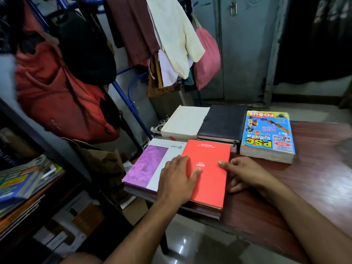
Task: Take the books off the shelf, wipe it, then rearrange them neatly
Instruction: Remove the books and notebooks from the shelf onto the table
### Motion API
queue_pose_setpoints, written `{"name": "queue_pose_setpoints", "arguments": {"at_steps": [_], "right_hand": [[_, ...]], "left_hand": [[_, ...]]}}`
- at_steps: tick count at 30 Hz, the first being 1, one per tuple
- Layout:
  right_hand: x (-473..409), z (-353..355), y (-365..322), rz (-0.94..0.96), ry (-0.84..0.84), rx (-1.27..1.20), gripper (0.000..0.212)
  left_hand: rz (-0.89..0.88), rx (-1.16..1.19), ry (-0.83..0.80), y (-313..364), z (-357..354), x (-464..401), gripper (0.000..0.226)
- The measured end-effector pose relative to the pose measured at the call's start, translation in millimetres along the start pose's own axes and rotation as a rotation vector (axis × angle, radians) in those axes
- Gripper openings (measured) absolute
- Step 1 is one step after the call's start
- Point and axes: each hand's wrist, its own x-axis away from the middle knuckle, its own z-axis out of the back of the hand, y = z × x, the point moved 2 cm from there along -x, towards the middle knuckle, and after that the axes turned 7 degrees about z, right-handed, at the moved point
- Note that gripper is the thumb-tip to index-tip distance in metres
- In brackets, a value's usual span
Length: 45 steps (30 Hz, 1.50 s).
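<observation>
A red book [208, 178] tops a stack at the near left corner of a dark wooden table [308, 187]. Beside it on the same stack lies a purple-and-white book [150, 164]. My left hand [177, 180] lies flat across both covers, fingers straight. My right hand [242, 173] holds the red book's right edge, thumb on the cover and fingers curled under the side. Farther back sit a cream book [185, 121], a black diary [222, 121] and a thick blue PSC guide [266, 136]. The shelf [34, 180] at left holds several slanted books.
Clothes [171, 35] and a red bag [57, 88] hang on a blue rack behind the table. A brown paper bag [102, 159] stands between shelf and table. A grey cupboard [245, 50] is at the back. Papers fill the lower shelf [68, 229].
</observation>
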Motion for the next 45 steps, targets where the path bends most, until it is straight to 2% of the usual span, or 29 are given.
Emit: {"name": "queue_pose_setpoints", "arguments": {"at_steps": [4, 10, 12, 16, 18, 20, 21, 23, 25, 27, 28, 30, 32, 34, 36, 38, 42, 45], "right_hand": [[14.7, 4.9, 3.2, -0.033, -0.033, 0.047, 0.033], [64.8, 56.1, 19.6, -0.135, -0.089, 0.183, 0.037], [80.8, 67.6, 21.4, -0.174, -0.073, 0.257, 0.036], [89.4, 81.3, 18.1, -0.215, 0.009, 0.366, 0.033], [84.9, 84.1, 13.0, -0.061, 0.122, 0.608, 0.032], [82.5, 74.4, 13.0, 0.208, 0.35, 0.925, 0.028], [84.5, 60.8, 14.3, 0.362, 0.425, 1.001, 0.023], [87.7, 29.2, 21.8, 0.598, 0.391, 1.054, 0.011], [87.4, 17.5, 38.0, 0.602, 0.28, 1.093, 0.032], [84.4, 23.7, 43.1, 0.437, 0.224, 1.075, 0.051], [84.3, 28.0, 44.4, 0.364, 0.173, 1.075, 0.061], [83.3, 32.9, 47.1, 0.305, 0.041, 1.063, 0.069], [83.0, 37.8, 45.6, 0.324, -0.007, 0.995, 0.062], [80.7, 43.4, 44.4, 0.343, 0.024, 0.961, 0.055], [79.3, 47.2, 42.8, 0.364, 0.087, 0.945, 0.05], [81.0, 43.7, 45.2, 0.385, 0.123, 0.931, 0.049], [81.4, 44.2, 50.3, 0.422, 0.177, 0.884, 0.046], [84.2, 48.0, 48.6, 0.405, 0.194, 0.874, 0.044]], "left_hand": [[-0.046, -0.097, -0.029, 13.0, 5.2, 11.0, 0.062], [-0.177, -0.093, -0.24, 46.0, 1.2, 46.3, 0.076], [-0.219, -0.182, -0.217, 61.8, -4.2, 54.3, 0.084], [-0.213, -0.237, -0.248, 85.4, -15.3, 65.5, 0.083], [-0.218, -0.255, -0.29, 88.3, -18.8, 67.0, 0.083], [-0.244, -0.256, -0.329, 91.0, -22.4, 64.9, 0.082], [-0.258, -0.252, -0.345, 91.9, -23.7, 63.0, 0.081], [-0.272, -0.248, -0.378, 93.0, -25.8, 59.4, 0.079], [-0.303, -0.171, -0.481, 92.3, -26.4, 57.7, 0.076], [-0.324, 0.04, -0.617, 81.4, -12.7, 46.8, 0.072], [-0.314, 0.136, -0.628, 69.5, -2.5, 39.8, 0.07], [-0.255, 0.146, -0.445, 32.4, 14.2, 19.8, 0.067], [-0.078, -0.003, -0.217, -9.5, 24.0, 4.0, 0.073], [0.159, -0.129, -0.198, -46.3, 24.8, -1.6, 0.087], [0.298, -0.139, -0.252, -69.5, 19.3, -1.7, 0.101], [0.31, -0.139, -0.267, -79.9, 10.0, 1.4, 0.103], [0.251, -0.136, -0.2, -88.8, -2.0, 5.2, 0.098], [0.228, -0.119, -0.196, -95.2, -0.8, 1.4, 0.113]]}}
